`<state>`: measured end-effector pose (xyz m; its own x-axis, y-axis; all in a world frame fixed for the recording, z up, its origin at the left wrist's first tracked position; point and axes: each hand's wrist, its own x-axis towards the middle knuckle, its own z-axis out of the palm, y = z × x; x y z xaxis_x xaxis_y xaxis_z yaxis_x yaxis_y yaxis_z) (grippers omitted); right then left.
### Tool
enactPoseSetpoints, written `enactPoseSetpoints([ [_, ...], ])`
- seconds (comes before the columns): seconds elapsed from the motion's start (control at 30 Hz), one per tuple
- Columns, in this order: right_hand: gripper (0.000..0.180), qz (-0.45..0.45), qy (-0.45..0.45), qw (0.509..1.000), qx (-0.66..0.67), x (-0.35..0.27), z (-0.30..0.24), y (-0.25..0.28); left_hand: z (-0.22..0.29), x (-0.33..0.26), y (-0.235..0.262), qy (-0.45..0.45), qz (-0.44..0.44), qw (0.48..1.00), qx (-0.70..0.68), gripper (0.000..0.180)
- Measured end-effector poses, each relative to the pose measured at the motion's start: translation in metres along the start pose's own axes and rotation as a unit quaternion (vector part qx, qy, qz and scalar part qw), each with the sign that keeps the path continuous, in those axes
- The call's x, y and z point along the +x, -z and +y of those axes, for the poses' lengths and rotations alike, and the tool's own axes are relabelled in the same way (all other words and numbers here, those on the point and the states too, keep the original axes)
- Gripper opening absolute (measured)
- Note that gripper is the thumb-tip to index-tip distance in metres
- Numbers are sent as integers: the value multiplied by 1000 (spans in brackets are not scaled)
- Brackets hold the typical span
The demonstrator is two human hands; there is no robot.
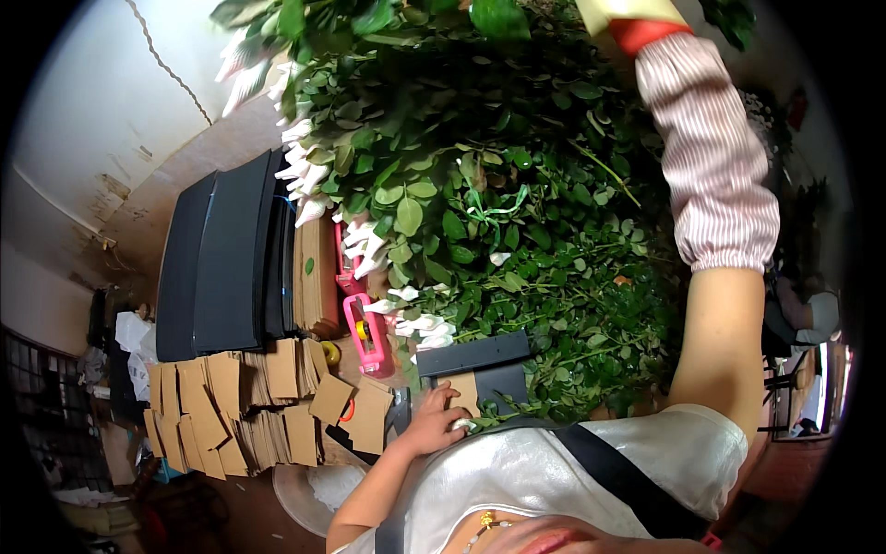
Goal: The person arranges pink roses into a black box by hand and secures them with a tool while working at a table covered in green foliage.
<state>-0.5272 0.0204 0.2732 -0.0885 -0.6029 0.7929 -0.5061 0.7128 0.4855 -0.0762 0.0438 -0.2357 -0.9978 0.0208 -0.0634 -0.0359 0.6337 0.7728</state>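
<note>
Left hand: we see it low in the middle, fingers curled and resting on a small brown card just in front of the chest; whether they pinch it we cannot tell.
Right hand: we raise it to the far top edge in a yellow and red glove above a striped sleeve; its fingers are cut off by the rim, so we cannot tell their state.
Card: it lies against a dark flat box, near the leaves.
Flowers: we face a big heap of green stems with white wrapped buds on its left.
Left side: stacked black trays, loose brown cards and a pink tool on the surface.
</note>
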Motion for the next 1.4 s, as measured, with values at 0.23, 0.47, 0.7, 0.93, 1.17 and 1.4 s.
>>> enactPoseSetpoints([
  [0.23, 19, -380, 33, 910, 161, -234, -73, -12, -2, -11, 1, 31, 4, 999, 4, 34],
  [0.47, 43, -359, -113, 849, 372, -379, -91, -31, -3, -6, 2, 23, 12, 1000, 7, 29],
  [0.7, 37, -347, -102, 874, 325, -385, -69, -11, 0, -8, 6, 17, 8, 999, 33, 28],
  [0.93, 39, -419, -50, 868, 261, -395, -62, 6, 4, -3, 6, -7, 22, 999, 46, 27],
  [1.17, 41, -378, -11, 886, 269, -414, -43, 27, 5, 0, 7, -11, 29, 999, 19, 28],
  [1.4, 50, -184, 20, 921, 343, -415, -20, 76, 0, -4, 7, -15, 32, 999, 38, 33],
])
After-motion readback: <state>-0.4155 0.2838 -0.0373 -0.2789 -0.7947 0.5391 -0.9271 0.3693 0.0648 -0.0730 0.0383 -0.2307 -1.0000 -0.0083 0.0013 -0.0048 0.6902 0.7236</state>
